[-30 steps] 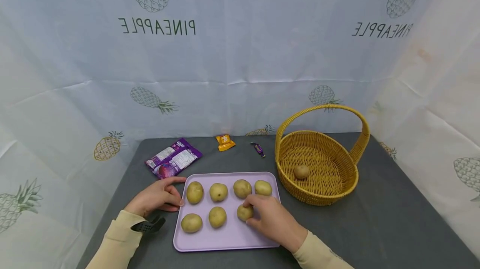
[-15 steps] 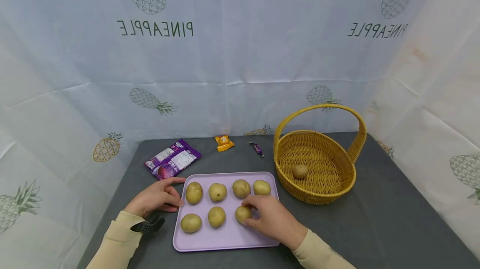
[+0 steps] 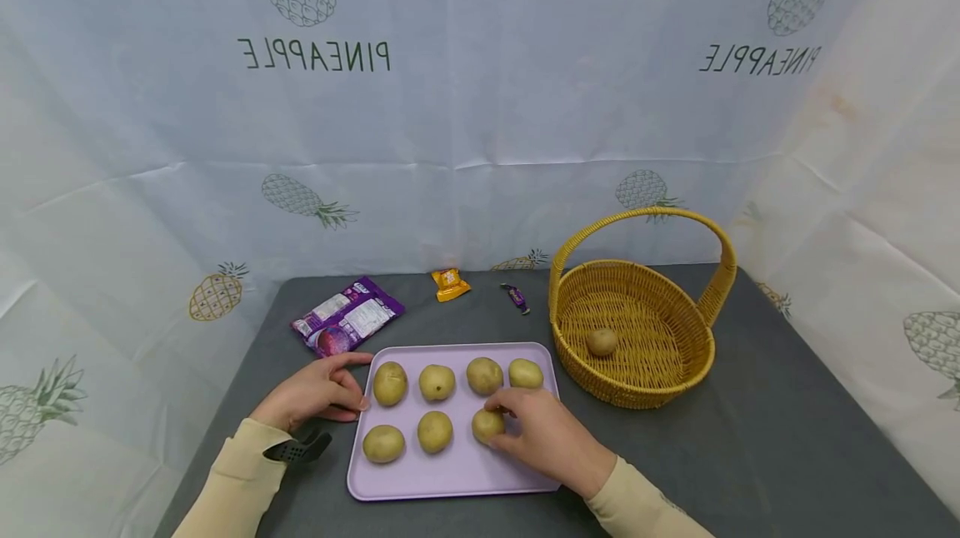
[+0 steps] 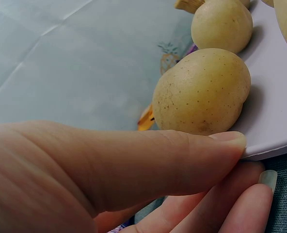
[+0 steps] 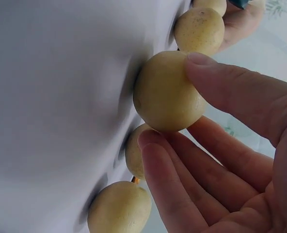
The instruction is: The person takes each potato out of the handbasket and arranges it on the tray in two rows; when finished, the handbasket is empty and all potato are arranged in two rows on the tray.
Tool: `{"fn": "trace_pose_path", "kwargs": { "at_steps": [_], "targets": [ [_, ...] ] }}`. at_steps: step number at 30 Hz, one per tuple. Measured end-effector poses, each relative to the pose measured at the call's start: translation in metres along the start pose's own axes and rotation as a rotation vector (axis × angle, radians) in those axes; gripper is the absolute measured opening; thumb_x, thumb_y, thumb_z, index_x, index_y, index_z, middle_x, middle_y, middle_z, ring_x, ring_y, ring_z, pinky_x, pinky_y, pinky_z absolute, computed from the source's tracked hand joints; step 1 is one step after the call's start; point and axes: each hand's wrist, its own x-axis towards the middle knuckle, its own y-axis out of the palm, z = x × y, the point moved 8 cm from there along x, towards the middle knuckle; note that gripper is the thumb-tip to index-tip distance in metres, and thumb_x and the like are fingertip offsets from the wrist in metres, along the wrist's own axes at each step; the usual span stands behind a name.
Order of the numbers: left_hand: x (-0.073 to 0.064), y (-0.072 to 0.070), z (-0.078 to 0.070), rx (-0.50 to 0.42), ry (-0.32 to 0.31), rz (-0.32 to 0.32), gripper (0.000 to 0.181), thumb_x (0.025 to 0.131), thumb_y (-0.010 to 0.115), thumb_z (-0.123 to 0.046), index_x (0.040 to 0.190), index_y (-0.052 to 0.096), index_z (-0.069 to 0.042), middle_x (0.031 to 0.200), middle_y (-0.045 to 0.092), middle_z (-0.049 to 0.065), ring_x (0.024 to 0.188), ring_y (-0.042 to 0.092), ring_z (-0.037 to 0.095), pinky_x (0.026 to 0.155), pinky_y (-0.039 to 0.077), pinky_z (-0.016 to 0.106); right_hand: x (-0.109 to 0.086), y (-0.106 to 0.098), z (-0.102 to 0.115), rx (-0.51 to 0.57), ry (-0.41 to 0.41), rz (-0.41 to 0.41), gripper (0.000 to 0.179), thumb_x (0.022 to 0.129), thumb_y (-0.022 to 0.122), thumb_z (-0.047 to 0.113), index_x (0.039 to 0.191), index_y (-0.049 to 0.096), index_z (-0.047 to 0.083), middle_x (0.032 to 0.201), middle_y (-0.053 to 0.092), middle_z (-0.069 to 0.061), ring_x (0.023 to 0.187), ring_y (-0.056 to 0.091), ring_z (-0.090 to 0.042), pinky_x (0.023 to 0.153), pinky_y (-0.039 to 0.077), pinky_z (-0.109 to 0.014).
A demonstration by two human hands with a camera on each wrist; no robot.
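In the head view, my right hand [image 3: 546, 438] holds a small potato [image 3: 487, 426] in the front row on a lilac tray [image 3: 517, 480]. Thumb and fingertips grip opposite sides of this potato [image 5: 167, 92] in the right wrist view. My left hand [image 3: 315, 395] rests at the tray's left side, its index finger stretched toward the back corner. Close up in the left wrist view, the straight thumb [image 4: 182, 158] touches the tray's rim beside a speckled potato [image 4: 201, 92]. Several other potatoes [image 3: 437, 383] lie in two rows on the tray.
Right of the tray stands a yellow wicker basket [image 3: 660, 346] with a tall handle and one small potato [image 3: 602, 342] inside. Behind the tray lie a purple packet [image 3: 348, 317], an orange wrapped snack [image 3: 451, 284] and a small purple candy [image 3: 516, 298]. A pineapple-print cloth [image 3: 480, 105] hangs at the back.
The view shifts slightly. Both hands keep nearly the same places, the right one still around the same small potato.
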Motion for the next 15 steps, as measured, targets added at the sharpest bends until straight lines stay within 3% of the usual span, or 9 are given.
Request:
{"fn": "trace_pose_path", "kwargs": {
  "at_steps": [15],
  "targets": [
    [0.0007,0.0007,0.0003,0.001,0.001,-0.002,0.088,0.088,0.086,-0.01,0.162,0.039,0.001,0.091,0.073,0.008,0.082,0.074,0.019,0.076,0.068,0.037,0.0004,-0.0039,-0.0029,-0.019,-0.002,0.014,0.036,0.081,0.095,0.015,0.112,0.078,0.013,0.104,0.079,0.003,0.097,0.073,-0.015,0.084,0.062,-0.031]
  ]
}}
